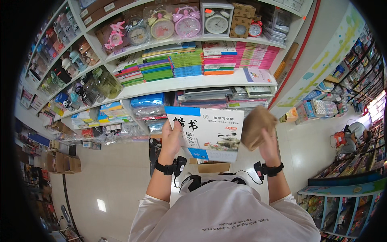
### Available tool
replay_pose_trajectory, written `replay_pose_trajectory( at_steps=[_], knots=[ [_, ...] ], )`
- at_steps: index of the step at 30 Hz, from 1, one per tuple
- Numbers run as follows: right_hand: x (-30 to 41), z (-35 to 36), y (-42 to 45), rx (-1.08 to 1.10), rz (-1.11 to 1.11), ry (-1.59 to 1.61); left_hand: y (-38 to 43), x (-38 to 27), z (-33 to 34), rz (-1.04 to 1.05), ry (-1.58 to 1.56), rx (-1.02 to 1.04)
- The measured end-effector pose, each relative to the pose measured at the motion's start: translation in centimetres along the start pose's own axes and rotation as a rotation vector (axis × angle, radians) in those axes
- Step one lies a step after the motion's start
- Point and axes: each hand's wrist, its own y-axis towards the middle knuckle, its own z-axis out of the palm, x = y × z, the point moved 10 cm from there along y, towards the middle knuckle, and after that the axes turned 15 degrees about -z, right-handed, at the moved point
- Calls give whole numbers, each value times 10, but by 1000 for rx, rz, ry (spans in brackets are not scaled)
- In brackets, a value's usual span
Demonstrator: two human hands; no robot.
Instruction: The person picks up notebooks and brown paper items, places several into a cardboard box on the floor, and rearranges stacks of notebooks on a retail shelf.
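Note:
My left hand (171, 137) grips the left edge of a white and blue calligraphy copybook (217, 130), its thumb on the cover and its other fingers hidden behind. The copybook is tilted and its cover, which bears writing and a picture, faces up. In my right hand (269, 143) is a crumpled brown cloth (258, 127), slightly blurred, close to the copybook's right edge. Both hands are in front of a white shelf unit (193, 83). On its middle shelf, stacks of books (186, 63) stand beside a pile of pink books (257, 56).
Alarm clocks (187, 25) fill the shelf above; plastic-wrapped goods (202, 98) lie on the one below. An open cardboard box (214, 167) is on the floor below the copybook. Drinking bottles (105, 83) stand at left. A person (353, 136) crouches by shelving at far right.

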Motion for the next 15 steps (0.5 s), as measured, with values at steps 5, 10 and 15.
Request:
replay_pose_trajectory(
  at_steps=[5, 10, 15],
  knots=[
    [-16, 104, -31, 892, 198, -221, 20, 45, 21, -176, -136, -21],
    [-11, 152, -29, 912, 9, -272, 21, 66, 53, -265, -164, -25],
    [-57, 148, -31, 749, 110, -68, 10, 55, 56, -196, -181, -205]
  ],
)
